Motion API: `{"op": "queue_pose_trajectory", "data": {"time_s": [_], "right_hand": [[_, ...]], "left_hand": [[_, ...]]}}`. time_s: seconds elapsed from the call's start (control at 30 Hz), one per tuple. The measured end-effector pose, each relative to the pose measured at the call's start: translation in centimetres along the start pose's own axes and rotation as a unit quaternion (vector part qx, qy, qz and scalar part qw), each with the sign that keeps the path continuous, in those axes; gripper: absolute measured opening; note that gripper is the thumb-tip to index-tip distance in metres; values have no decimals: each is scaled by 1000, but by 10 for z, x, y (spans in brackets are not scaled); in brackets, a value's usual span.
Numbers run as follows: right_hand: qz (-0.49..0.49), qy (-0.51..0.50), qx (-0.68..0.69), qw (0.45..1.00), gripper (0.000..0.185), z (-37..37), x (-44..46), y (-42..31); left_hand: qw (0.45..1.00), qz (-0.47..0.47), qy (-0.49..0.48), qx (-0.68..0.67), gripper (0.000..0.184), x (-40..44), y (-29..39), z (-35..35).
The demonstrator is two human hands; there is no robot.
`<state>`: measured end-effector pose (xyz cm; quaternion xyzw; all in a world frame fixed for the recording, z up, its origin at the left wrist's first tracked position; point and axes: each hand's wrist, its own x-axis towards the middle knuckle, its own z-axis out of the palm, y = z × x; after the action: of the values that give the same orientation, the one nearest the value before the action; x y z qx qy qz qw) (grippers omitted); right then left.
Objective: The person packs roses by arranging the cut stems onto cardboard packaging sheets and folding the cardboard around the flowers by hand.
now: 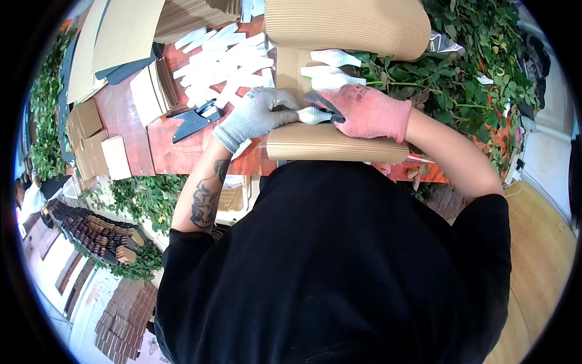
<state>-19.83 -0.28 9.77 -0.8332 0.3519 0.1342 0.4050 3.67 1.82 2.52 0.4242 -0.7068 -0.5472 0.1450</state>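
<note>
A white mesh sleeve [313, 116], bulging in its middle, lies between my hands over the corrugated cardboard sheet [336, 145]. My left hand [259, 116], in a grey glove, pinches its left end. On its right end are the closed fingers of my right hand [367, 113], in a pink glove with dark fingertips; whether a stem is also in that grip is hidden. Just beyond, more filled mesh sleeves [337, 81] lie side by side on the cardboard, their right ends towards leafy green stems [418, 76].
Many flat white sleeves [227, 68] are heaped on the red table [165, 151]. A black stapler-like tool [195, 119] lies left of my left hand. Cardboard pieces [151, 91] stand at the left. A curled corrugated sheet [348, 24] rises at the far side.
</note>
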Motion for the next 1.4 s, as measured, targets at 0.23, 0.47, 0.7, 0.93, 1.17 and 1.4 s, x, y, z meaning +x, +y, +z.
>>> {"op": "queue_pose_trajectory", "data": {"time_s": [0.23,0.47,0.7,0.93,1.17,1.4], "right_hand": [[11,40,-41,998,42,18,-6,15],[2,72,-137,988,27,22,1,8],[42,37,-136,989,32,28,9,15],[-2,99,-131,986,37,36,5,21],[-6,143,-45,989,38,-1,-16,12],[33,200,-234,951,27,10,-12,12]], "left_hand": [[998,-53,-15,9,16,1,5,-2],[997,-67,-8,49,16,1,9,0],[992,-111,-15,56,14,-14,-4,-32],[980,108,19,163,27,-20,47,-48],[973,56,-208,83,45,9,44,-17],[983,53,-169,44,42,5,33,-6]]}}
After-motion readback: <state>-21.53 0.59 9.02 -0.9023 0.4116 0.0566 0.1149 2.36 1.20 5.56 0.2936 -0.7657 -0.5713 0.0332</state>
